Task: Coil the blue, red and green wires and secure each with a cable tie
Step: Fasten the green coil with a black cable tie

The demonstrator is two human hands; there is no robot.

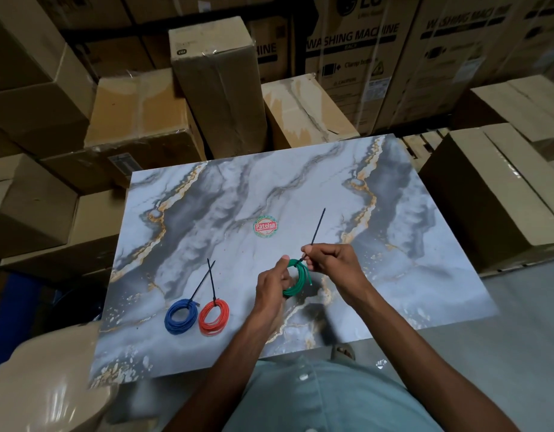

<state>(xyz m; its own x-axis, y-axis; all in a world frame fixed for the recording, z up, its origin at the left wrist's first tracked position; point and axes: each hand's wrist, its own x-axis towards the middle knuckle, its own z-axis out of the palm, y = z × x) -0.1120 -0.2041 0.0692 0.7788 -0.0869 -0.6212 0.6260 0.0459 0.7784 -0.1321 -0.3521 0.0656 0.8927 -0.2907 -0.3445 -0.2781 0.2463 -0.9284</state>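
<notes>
Above the marble-patterned table (300,188) my left hand (271,289) grips a green wire coil (297,280) by its left side. My right hand (328,260) pinches a black cable tie (317,227) at the top of that coil, and the tie's tail sticks up and away. On the table's near left lie a blue wire coil (179,316) and a red wire coil (213,316), side by side. Each carries a black cable tie, the blue coil's tie (202,283) and the red coil's tie (211,280), whose tails cross.
A round red and green sticker (265,226) sits in the middle of the table. Cardboard boxes (219,85) are stacked behind and on both sides. A beige rounded object (48,378) stands at the near left.
</notes>
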